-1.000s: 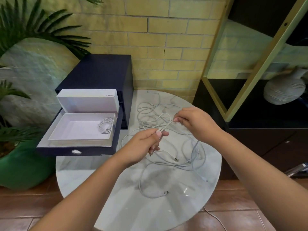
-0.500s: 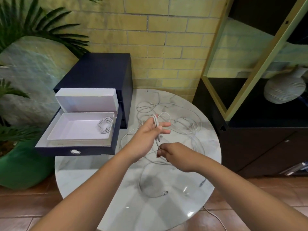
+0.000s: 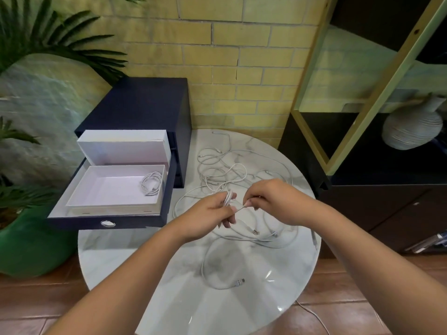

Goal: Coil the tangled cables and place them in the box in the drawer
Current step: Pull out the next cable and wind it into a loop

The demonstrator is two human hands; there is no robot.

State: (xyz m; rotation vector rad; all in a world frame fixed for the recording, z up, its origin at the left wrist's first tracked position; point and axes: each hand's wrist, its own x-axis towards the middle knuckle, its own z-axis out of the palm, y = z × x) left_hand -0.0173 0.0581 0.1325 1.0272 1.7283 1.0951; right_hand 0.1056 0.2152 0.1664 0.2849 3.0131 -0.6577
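Several white cables [image 3: 219, 165] lie tangled on the round marble table [image 3: 169, 298]. My left hand [image 3: 208, 216] grips a small bundle of white cable loops [image 3: 227, 198] above the table's middle. My right hand [image 3: 271, 201] pinches the same cable's strand [image 3: 239, 209] just right of the loops. The open white box [image 3: 79, 194] sits in the pulled-out dark blue drawer [image 3: 135, 224] at the left. One coiled white cable [image 3: 152, 183] lies in the box's right corner.
The dark blue drawer cabinet [image 3: 145, 102] stands at the table's back left. A green pot with a palm [image 3: 21, 243] stands left of it. A dark shelf unit with a ribbed vase [image 3: 411, 128] is on the right. A cable end [image 3: 314, 315] hangs off the table's front right.
My right hand swung down under the left and came back up to its right, laying another turn of cable on the loops. My left hand has closed round them.
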